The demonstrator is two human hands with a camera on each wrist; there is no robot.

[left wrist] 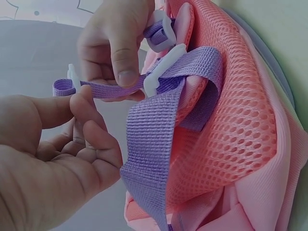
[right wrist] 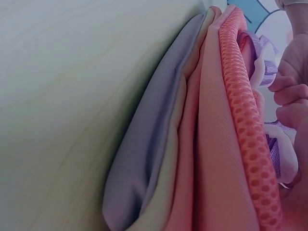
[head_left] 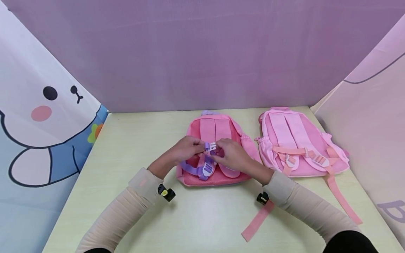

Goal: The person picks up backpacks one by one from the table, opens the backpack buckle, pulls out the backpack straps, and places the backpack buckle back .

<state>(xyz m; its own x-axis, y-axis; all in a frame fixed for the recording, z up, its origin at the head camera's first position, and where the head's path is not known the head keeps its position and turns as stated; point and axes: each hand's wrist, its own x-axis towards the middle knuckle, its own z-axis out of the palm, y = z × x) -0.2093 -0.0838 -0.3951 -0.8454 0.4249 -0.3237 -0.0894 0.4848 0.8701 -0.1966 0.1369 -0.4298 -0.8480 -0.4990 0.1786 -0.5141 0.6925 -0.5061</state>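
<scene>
The pink backpack (head_left: 207, 130) lies on the table (head_left: 142, 140) in front of the person, its padded straps facing up; a second, paler backpack (head_left: 286, 140) lies just beside it, to the person's right. The white buckle (head_left: 212, 146) is raised above the pink backpack, its prongs directed toward the right hand (head_left: 233, 154). The left hand (head_left: 186, 149) pinches the assembly between thumb and finger, at the point where the purple strap (left wrist: 110, 91) loops around the buckle. In the left wrist view, the right hand's thumb lies along the same strap, the fingers behind it, pinching the length between the buckle and the white adjuster (left wrist: 164, 70). The right wrist view shows only part of the hands at its edge, so the exact finger contact there cannot be confirmed. The step in hand is judged to be seating or adjusting the strap in the buckle; whether the loop is fully secured cannot be determined. The next move would call for holding the buckle steady with the left hand while the right hand draws the strap flat and even. Caution: a twist in the strap, or a loosened left pinch, could let the loop slip.
</scene>
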